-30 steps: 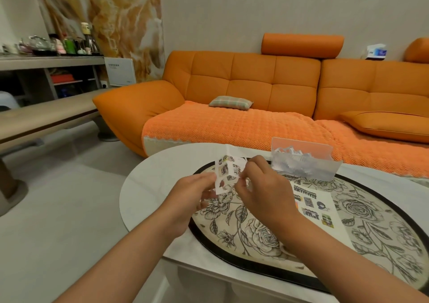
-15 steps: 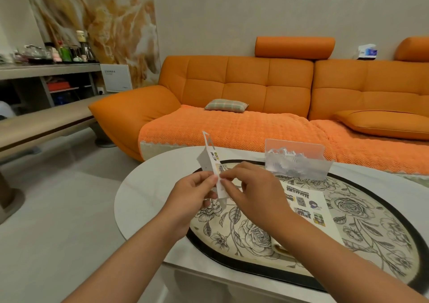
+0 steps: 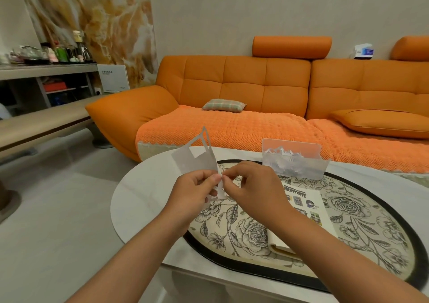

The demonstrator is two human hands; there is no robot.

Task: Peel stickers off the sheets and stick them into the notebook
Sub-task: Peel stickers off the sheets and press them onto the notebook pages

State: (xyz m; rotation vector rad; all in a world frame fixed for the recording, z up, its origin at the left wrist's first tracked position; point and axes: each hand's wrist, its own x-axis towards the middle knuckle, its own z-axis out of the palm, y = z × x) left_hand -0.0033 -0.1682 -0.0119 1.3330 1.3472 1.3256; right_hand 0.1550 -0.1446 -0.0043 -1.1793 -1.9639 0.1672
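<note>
Both hands meet above the table's near left part. My left hand [image 3: 193, 192] pinches a white sticker sheet [image 3: 196, 157], whose blank back faces me and which has cut-out gaps along its top. My right hand [image 3: 251, 190] pinches at the sheet's lower right edge, fingertips touching those of the left; whether a sticker is between them is hidden. The open notebook [image 3: 311, 212] lies flat on the mat right of my right hand, with several stickers on its page.
A clear plastic holder [image 3: 294, 161] with used sheet scraps stands behind the notebook. The floral oval mat [image 3: 362, 228] covers the white round table [image 3: 139, 186]. An orange sofa [image 3: 255, 94] runs behind; a low bench [image 3: 34, 124] and shelf stand left.
The sticker sheet has turned from its printed side to its blank back and now stands higher. Both hands stay pinched together at its lower edge. The camera has tilted slightly.
</note>
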